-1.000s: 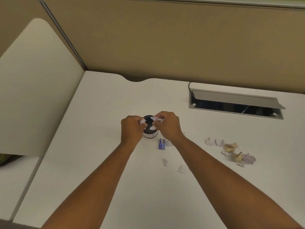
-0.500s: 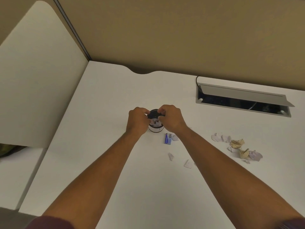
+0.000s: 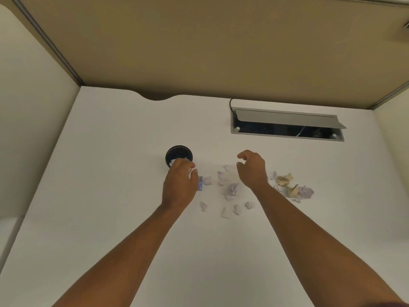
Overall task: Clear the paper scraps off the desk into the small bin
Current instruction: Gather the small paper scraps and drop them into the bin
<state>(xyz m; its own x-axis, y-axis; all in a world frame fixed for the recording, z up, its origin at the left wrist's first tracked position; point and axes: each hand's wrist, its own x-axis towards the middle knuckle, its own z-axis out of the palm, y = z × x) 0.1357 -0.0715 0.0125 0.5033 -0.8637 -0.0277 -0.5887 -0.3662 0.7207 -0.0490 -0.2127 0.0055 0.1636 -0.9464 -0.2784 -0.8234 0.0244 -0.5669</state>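
Note:
The small round black bin [image 3: 179, 152] stands on the white desk [image 3: 110, 196], with white paper showing at its near rim. My left hand [image 3: 180, 185] is at that rim, fingers closed around white paper scraps. My right hand [image 3: 252, 169] hovers to the right of the bin, fingers apart and curled, holding nothing. Several lilac scraps [image 3: 231, 189] lie between and below the hands. Two beige crumpled pieces [image 3: 284, 179] and a lilac wad [image 3: 306, 192] lie right of my right wrist.
A small blue object [image 3: 200, 186] lies beside my left hand, partly hidden by it. An open grey cable hatch [image 3: 287, 117] is set into the desk at the back right. Beige partition walls [image 3: 199, 52] close in the back and both sides.
My right hand has left the bin, moved right and opened. My left hand stays at the bin's near rim. More scraps now show on the desk between the hands.

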